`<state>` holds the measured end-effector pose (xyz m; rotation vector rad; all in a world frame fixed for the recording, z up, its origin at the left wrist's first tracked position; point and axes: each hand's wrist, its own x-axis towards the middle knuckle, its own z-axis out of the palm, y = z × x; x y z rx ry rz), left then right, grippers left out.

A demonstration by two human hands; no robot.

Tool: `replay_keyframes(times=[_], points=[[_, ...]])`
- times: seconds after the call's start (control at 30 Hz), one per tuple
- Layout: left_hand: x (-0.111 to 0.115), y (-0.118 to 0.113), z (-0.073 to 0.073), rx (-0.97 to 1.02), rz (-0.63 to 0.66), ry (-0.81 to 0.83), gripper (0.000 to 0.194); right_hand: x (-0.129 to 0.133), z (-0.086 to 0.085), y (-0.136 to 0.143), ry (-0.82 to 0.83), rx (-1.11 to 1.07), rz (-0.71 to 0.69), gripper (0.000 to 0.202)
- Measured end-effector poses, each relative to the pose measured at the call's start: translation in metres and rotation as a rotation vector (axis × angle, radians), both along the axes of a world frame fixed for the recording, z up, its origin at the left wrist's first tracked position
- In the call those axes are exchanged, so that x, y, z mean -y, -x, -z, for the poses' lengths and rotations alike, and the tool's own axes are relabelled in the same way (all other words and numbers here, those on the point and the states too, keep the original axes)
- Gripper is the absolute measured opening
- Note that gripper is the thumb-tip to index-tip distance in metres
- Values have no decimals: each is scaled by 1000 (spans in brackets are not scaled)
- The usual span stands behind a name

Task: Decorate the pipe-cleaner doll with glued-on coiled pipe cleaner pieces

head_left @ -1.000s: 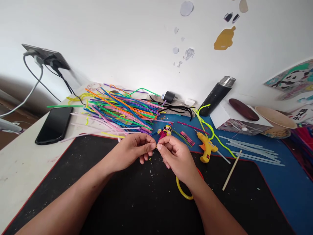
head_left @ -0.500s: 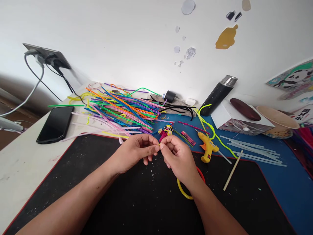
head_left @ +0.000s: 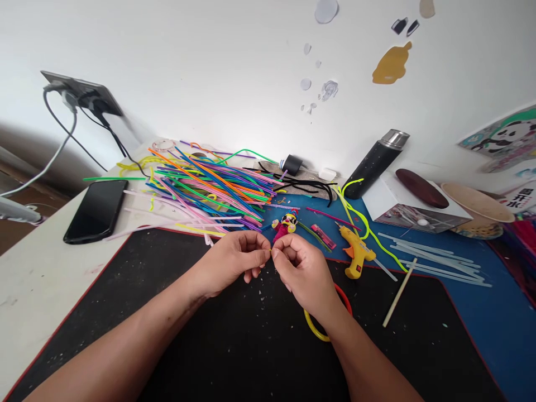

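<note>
Above the black mat, my left hand (head_left: 240, 257) and my right hand (head_left: 301, 268) meet with thumbs and forefingers pinched. A tiny bit of yellow, which looks like a piece of pipe cleaner (head_left: 271, 251), shows between the fingertips; most of it is hidden. Just beyond my knuckles lies a small pipe-cleaner doll (head_left: 285, 224) with a yellow face and a magenta body. A ring of yellow and red (head_left: 312, 326) lies on the mat, partly under my right wrist. Behind my hands spreads a heap of coloured pipe cleaners (head_left: 209, 187).
Right of my hands are a yellow glue gun (head_left: 357, 254), a pale stick (head_left: 400, 293) and clear glue sticks (head_left: 439, 258). Farther back stand a black flask (head_left: 374, 164), a white box (head_left: 385, 192) and a bowl (head_left: 475, 206). A phone (head_left: 96, 212) lies at left.
The fingertips of my two hands have drawn slightly apart, the right hand moving a little lower. The doll and the other things lie as before; the view has shifted slightly.
</note>
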<state>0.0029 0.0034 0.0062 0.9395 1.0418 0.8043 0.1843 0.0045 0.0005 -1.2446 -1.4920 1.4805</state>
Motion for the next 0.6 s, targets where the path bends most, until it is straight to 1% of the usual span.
replay_keyframes(times=[0.07, 0.17, 0.27, 0.4, 0.5, 0.6], points=[[-1, 1, 0, 34, 9, 59, 23, 1, 0, 0, 4, -6, -9, 15], [-2, 4, 0, 123, 59, 163, 22, 2, 0, 0, 1, -4, -26, 14], [-3, 7, 0, 206, 104, 231, 26, 2, 0, -1, -20, 11, -45, 14], [-4, 8, 0, 193, 93, 223, 34, 1, -1, -1, -87, 54, -32, 14], [-4, 8, 0, 177, 68, 214, 35, 0, -1, -2, -183, 106, -20, 14], [-5, 9, -1, 166, 61, 218, 34, 0, 1, -2, -282, 172, -35, 9]])
